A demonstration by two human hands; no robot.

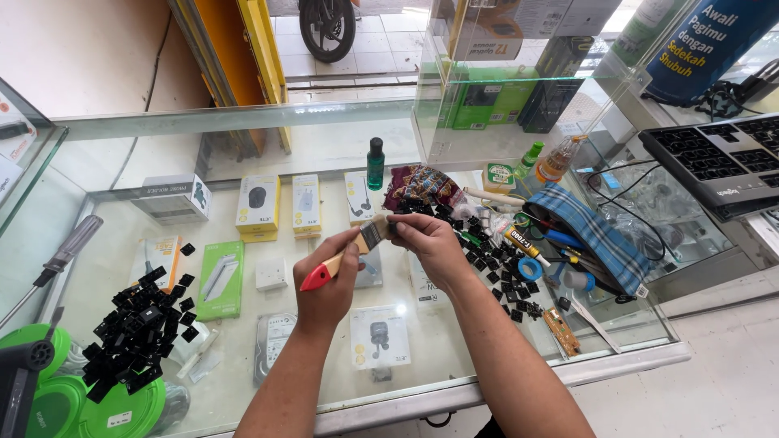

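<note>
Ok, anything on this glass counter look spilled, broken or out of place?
Nothing looks broken. Black keycaps lie loose in two heaps: a big pile at the left, a scatter at the right. The left hand holds a brush against a small piece in the right hand.

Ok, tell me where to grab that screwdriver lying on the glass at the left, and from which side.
Take the screwdriver by its thick translucent grey handle, the upper right end, coming from above. It lies flat on the glass counter with its thin metal shaft pointing down-left toward the green reels, so the handle is the fatter, freer part.
</note>
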